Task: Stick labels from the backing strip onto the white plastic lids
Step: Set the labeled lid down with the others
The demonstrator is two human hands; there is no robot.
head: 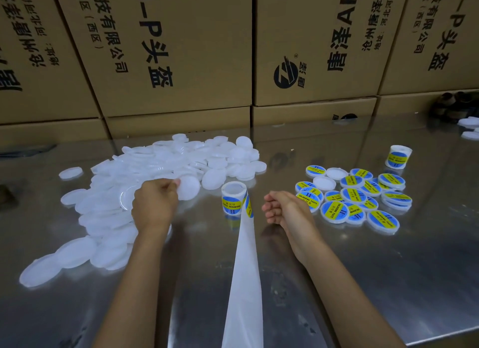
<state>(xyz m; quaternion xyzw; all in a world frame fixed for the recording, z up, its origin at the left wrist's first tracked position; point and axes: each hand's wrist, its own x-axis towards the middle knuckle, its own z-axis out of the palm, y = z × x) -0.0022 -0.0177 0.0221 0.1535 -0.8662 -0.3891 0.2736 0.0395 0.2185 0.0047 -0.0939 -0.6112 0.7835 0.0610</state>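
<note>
Now left hand [155, 202] fingers pinch a white lid [188, 188]; right hand [282, 209] hovers, apparently loosely curled, empty.

Shiny steel table [363, 283]. Blank lids [116, 218] piled under & left of left fingers [176, 183], label roll [233, 201] btwn both hands' fingers, labeled lids [355, 197] just right of right fingers [269, 207], 2nd roll [399, 156] beyond.

Your left hand [155, 202] reaches forward, palm down, fingers and thumb pinching a white lid [189, 189] by its edge. Your right hand [282, 209] hovers thumb-up, fingers loosely curled, holding nothing.
</note>
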